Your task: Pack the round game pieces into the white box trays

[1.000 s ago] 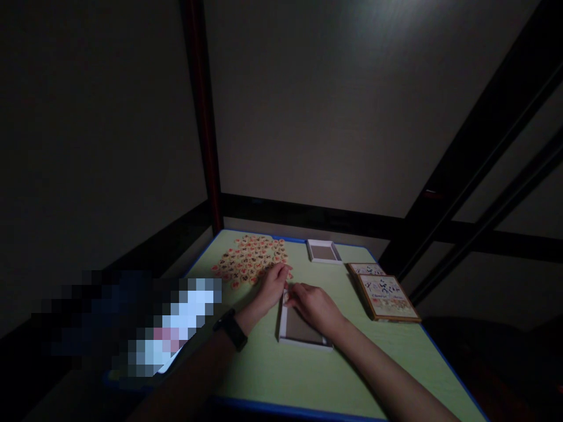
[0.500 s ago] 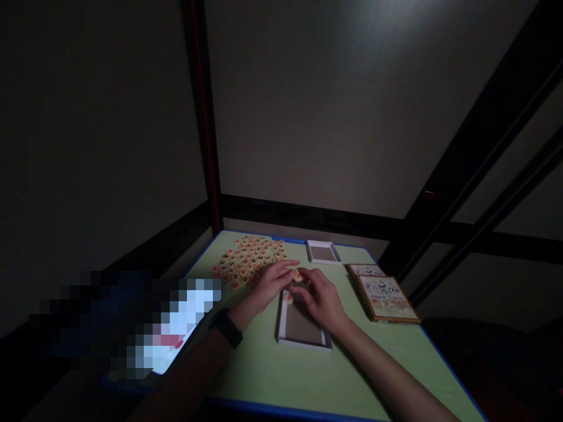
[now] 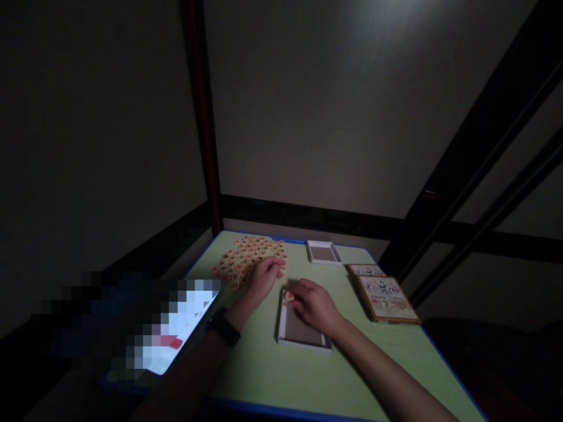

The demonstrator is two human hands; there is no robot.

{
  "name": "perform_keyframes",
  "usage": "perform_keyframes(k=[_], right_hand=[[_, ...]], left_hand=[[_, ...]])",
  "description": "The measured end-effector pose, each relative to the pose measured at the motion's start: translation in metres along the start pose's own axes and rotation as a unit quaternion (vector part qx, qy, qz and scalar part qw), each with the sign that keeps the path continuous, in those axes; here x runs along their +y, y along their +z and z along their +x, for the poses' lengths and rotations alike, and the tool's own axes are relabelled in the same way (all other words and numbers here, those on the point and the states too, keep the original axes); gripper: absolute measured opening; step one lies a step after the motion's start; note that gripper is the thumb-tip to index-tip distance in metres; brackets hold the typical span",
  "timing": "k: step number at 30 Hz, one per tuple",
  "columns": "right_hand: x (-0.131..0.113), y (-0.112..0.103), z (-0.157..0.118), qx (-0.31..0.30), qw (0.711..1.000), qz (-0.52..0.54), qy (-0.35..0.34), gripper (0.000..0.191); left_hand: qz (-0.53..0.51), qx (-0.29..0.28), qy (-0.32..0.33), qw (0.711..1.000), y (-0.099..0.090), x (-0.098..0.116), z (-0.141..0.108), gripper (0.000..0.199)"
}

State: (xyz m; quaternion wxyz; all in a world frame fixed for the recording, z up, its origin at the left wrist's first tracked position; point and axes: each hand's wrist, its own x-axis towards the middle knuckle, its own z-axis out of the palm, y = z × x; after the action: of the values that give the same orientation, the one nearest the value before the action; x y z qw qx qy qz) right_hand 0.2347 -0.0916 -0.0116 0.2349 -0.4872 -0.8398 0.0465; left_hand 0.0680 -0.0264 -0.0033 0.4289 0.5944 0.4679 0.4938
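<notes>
Many round Chinese chess pieces (image 3: 246, 258) with red or black characters lie in a loose pile at the table's far left. At the right edge of that pile is my left hand (image 3: 265, 276), fingers drawn together and pointing down; what they pinch, if anything, is hidden. A shallow white-rimmed box tray (image 3: 303, 344) lies nearer to me. Over its far left corner, my right hand (image 3: 315, 303) has thumb and fingers closed around a chess piece (image 3: 289, 297) with a red mark. The hand covers much of the tray's far side.
Another open box tray (image 3: 323, 261) lies at the far edge of the green table (image 3: 259, 375). Two printed boxes (image 3: 387, 298) overlap at the right. A lit screen (image 3: 193, 310), partly blurred out, is on the left. Walls stand behind the table.
My hands, close together before at one chess piece, have moved apart. The left went left to the pile; the right came down to the tray's far left corner with its fingers at a piece.
</notes>
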Motion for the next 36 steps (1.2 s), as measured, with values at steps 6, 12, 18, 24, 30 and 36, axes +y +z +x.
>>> perform_keyframes(k=[6,12,18,24,30,36], right_hand=[[-0.002,0.002,0.001,-0.017,0.999,-0.029,0.004,0.02],[-0.002,0.001,0.0,-0.024,0.999,-0.033,0.002,0.022],[-0.003,0.001,0.001,-0.036,0.998,-0.05,0.008,0.022],[-0.007,-0.001,0.002,-0.051,0.996,-0.071,0.009,0.02],[-0.007,-0.001,0.002,-0.057,0.996,-0.06,0.018,0.023],[-0.007,-0.013,-0.004,-0.06,0.997,-0.01,0.036,0.045]], left_hand=[[0.222,-0.028,0.012,0.975,0.0,0.004,-0.006,0.021],[0.387,-0.094,-0.016,0.917,0.001,0.018,-0.017,0.026],[0.425,-0.129,-0.025,0.896,0.002,0.025,-0.02,0.032],[0.417,-0.115,-0.019,0.901,0.003,0.022,-0.02,0.031],[0.415,-0.108,-0.024,0.903,0.003,0.024,-0.021,0.031],[0.429,-0.138,0.03,0.892,0.0,0.029,-0.029,0.025]])
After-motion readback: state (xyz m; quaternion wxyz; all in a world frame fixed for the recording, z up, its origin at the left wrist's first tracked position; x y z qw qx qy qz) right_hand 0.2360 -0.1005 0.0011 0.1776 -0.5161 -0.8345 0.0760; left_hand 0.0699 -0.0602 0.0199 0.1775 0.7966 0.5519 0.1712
